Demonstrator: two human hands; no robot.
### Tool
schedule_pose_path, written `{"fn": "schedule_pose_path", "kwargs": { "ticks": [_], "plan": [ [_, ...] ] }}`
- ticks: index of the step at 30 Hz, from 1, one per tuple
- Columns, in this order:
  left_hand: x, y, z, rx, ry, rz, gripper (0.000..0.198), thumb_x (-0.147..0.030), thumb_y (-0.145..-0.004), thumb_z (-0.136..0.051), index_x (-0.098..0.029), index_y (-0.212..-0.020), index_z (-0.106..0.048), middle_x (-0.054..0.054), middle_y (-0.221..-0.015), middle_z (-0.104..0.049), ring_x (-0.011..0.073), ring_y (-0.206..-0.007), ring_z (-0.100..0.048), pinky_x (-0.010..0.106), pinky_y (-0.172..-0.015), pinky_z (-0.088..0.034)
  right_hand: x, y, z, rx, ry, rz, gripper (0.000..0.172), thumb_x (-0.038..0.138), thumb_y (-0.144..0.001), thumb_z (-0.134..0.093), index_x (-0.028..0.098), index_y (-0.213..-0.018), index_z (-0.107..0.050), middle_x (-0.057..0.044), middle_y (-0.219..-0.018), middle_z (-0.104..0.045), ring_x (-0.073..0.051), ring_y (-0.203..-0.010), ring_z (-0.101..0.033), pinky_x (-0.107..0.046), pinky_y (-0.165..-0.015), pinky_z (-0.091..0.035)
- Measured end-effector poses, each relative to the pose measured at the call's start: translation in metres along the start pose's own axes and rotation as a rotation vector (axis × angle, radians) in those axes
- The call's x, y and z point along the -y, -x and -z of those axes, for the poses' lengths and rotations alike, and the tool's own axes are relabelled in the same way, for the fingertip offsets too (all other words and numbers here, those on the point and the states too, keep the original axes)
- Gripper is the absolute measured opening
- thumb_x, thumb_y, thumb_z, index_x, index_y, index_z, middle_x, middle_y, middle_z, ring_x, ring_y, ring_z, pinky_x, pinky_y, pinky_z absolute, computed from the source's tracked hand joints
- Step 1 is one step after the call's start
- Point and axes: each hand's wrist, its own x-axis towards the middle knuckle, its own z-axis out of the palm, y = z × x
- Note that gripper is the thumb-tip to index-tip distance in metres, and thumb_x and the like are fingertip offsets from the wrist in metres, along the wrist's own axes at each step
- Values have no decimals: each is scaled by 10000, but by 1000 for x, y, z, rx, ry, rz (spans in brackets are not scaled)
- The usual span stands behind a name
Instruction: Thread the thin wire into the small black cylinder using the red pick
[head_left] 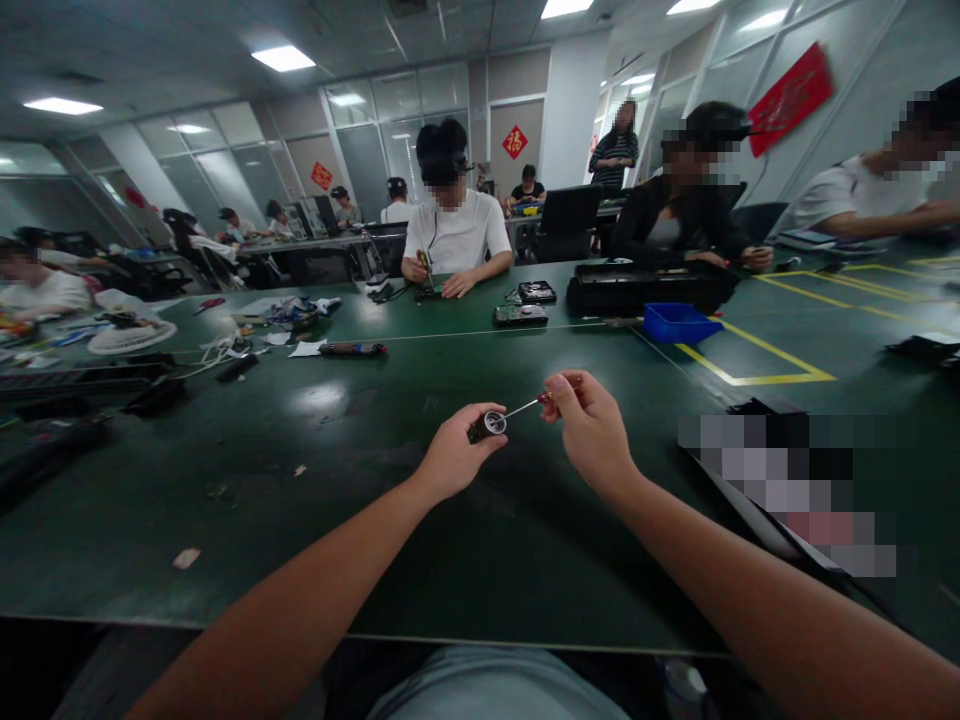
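Between the thumb and fingers of my left hand [455, 452] is a small dark cylinder [493, 424] with a pale ring at its open end, which faces up and toward me. I cannot make out what kind of part it is. My right hand [589, 425] is closed around the reddish handle of a screwdriver [523, 408]. Its thin metal shaft slants down to the left, and the tip reaches into the cylinder's ringed end. Both hands are held above the green table [420, 560].
Across the table a person in white [457, 235] works with a screwdriver. Hard drives [521, 315], a blue tray [681, 324] and a long black housing [652, 290] lie ahead. A dark rod-shaped tool [352, 349] and loose parts are at left. A blurred flat object lies at right.
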Motion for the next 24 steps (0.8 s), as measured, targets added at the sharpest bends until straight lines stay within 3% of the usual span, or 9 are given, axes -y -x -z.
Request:
{"fn": "schedule_pose_path", "kwargs": {
  "ticks": [7, 14, 19, 24],
  "plan": [
    [3, -1, 3, 9, -63, -55, 390, -203, -860, -664, -252, -1245, -631, 45, -1285, -637, 232, -1223, -563, 415, -1115, -375, 7, 3, 2, 11, 123, 61, 264, 434, -964, -504, 207, -878, -607, 0, -675, -621, -150, -610, -573, -295, -594, -440],
    [-1, 0, 5, 7, -100, -59, 393, -229, -865, -678, -229, -1253, -616, 60, -1285, -640, 239, -1228, -567, 417, -1109, -391, 11, 4, 6, 9, 330, 123, 340, 537, -852, -654, 220, -731, -665, -1, -614, -638, -149, -535, -540, -291, -530, -387],
    [2, -2, 9, -5, -101, -25, 381, -229, -864, -683, -202, -1238, -614, 75, -1240, -659, 233, -1147, -612, 397, -1049, -445, 8, 6, 3, 84, 296, 191, 204, 417, -924, -579, 230, -943, -661, -35, -802, -704, -191, -692, -636, -318, -624, -458],
    [6, -4, 10, -11, -158, -53, 363, -197, -843, -699, -201, -1202, -646, 71, -1238, -666, 239, -1182, -595, 411, -1089, -411, 6, 6, 2, 163, 208, 202, 158, 302, -942, -523, 242, -1064, -603, -24, -870, -676, -197, -804, -654, -331, -726, -474]
  ]
}}
